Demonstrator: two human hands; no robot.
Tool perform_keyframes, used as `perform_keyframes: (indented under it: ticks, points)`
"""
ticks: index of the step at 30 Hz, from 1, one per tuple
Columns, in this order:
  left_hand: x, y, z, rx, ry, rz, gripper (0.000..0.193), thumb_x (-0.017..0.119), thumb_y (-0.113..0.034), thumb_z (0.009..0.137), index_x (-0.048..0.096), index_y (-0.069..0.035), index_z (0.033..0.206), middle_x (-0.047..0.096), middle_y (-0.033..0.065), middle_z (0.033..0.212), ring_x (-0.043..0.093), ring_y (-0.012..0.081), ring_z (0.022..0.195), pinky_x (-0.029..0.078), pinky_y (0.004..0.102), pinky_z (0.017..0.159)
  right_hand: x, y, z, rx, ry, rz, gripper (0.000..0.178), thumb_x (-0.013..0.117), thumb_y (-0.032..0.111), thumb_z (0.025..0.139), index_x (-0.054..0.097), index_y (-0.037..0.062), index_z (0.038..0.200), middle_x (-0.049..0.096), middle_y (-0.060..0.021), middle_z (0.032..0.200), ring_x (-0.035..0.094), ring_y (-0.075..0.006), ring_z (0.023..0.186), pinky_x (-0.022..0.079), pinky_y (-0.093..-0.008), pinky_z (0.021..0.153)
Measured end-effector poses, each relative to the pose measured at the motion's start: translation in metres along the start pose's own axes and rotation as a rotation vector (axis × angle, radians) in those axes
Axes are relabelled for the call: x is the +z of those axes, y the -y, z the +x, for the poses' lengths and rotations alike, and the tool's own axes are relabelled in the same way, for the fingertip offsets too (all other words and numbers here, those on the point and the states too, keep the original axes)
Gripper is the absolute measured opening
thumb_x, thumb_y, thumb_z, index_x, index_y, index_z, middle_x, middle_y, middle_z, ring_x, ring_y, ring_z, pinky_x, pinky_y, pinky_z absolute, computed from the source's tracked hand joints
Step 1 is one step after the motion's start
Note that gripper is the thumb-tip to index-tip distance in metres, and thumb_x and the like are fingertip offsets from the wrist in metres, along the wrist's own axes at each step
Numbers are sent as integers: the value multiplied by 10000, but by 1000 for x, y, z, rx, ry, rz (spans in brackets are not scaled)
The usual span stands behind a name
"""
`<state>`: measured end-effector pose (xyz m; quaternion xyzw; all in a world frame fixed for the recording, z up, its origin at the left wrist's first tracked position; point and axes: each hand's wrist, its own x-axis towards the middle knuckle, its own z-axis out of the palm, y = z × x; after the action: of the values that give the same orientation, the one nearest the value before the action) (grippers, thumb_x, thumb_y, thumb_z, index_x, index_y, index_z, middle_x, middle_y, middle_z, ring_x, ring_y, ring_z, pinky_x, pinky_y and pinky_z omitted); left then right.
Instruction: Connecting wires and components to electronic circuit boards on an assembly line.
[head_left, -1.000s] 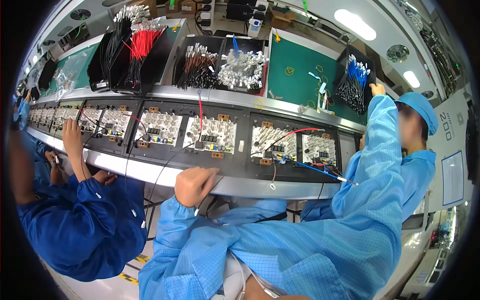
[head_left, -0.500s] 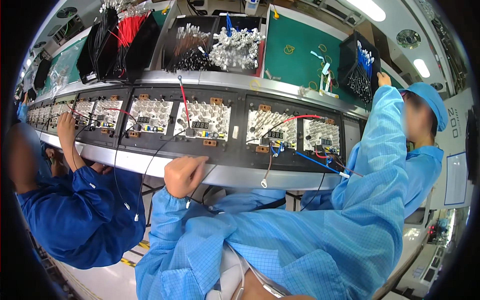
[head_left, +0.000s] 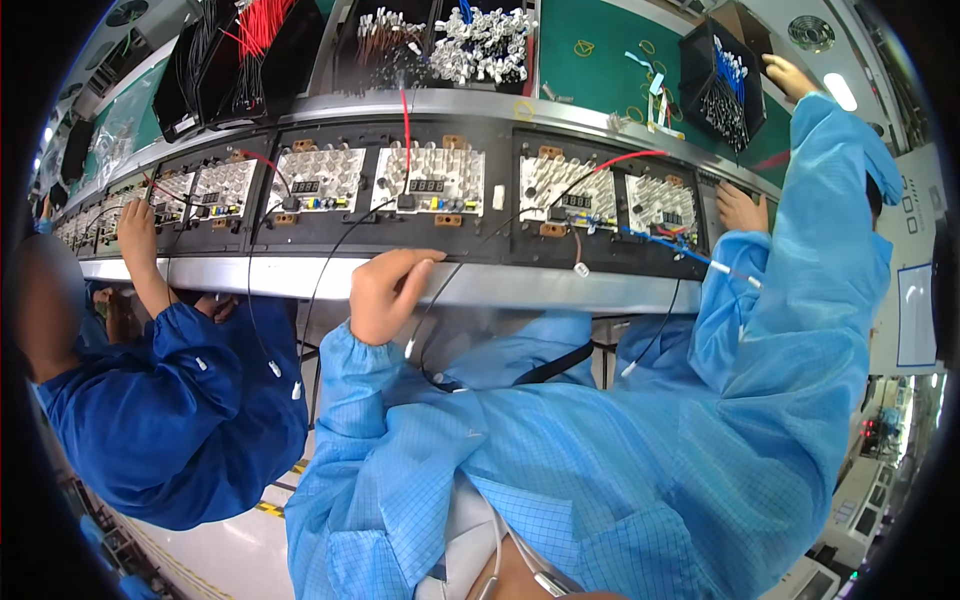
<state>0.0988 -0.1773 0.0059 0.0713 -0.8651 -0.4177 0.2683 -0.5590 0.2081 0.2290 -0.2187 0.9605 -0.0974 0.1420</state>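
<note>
- Blue wires (head_left: 728, 68) with white connectors are standing bundled in a black bin (head_left: 750, 112), at the right end of the green mat (head_left: 605, 85).
- My right hand (head_left: 788, 76) is hovering just beside that bin, at its right; I am keeping the fingers bent and close together, and I cannot tell whether they are pinching anything.
- My left hand (head_left: 388, 292) is lying at the metal rail (head_left: 560, 285), index finger and thumb pointing right with their tips close, the other fingers curling under; I cannot tell whether they are gripping the black wire (head_left: 432, 302) passing beside them.
- Beyond that hand, a circuit board (head_left: 432, 178) is sitting in a black tray, a red wire (head_left: 407, 130) rising from it.
- To its right, another board (head_left: 568, 187) is trailing a brown wire (head_left: 578, 250) toward the rail.
- At my right, a co-worker's hand (head_left: 742, 208) is resting near the last board (head_left: 662, 207).
- At my left, a dark-blue-sleeved co-worker is holding a hand (head_left: 137, 225) over the line.
</note>
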Motion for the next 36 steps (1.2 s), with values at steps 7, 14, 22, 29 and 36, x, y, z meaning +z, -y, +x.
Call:
perform_keyframes:
  ticks: [7,14,22,29,36]
  points:
    - [-22,-33,-12,-242,455,-644,327,498,-259,963,656,25,1001,595,29,706,506,73,629,408,230,571,37,188,-160,-427,-4,-156,434,512,348,935,509,143,1317,568,10,1091,500,-86,1009,393,-254,866]
    - [27,-68,4,-113,456,-476,137,627,-188,880,648,-57,915,610,82,663,591,167,571,452,293,541,43,288,-224,-514,-52,168,275,579,215,913,632,-3,1071,648,-92,1059,606,-196,955,466,-305,874]
    - [46,-70,7,57,417,-139,128,657,-189,822,674,-67,857,631,105,693,609,205,590,467,309,548,26,272,-120,-465,-270,1508,290,554,297,906,618,138,1140,597,-17,991,519,-183,1023,417,-469,900]
    - [4,-50,-30,-133,408,-336,125,647,-145,848,663,-21,844,622,98,697,571,167,572,443,281,537,29,226,-71,-523,-224,1432,476,590,323,911,479,84,1307,540,-139,1232,511,-339,1085,440,-523,838]
    - [-21,-30,-51,-69,137,-237,121,593,-73,820,671,17,804,617,105,673,555,163,549,421,280,517,46,51,8,-308,-492,16,227,548,211,862,652,119,1041,669,-27,936,608,-138,859,482,-301,734]
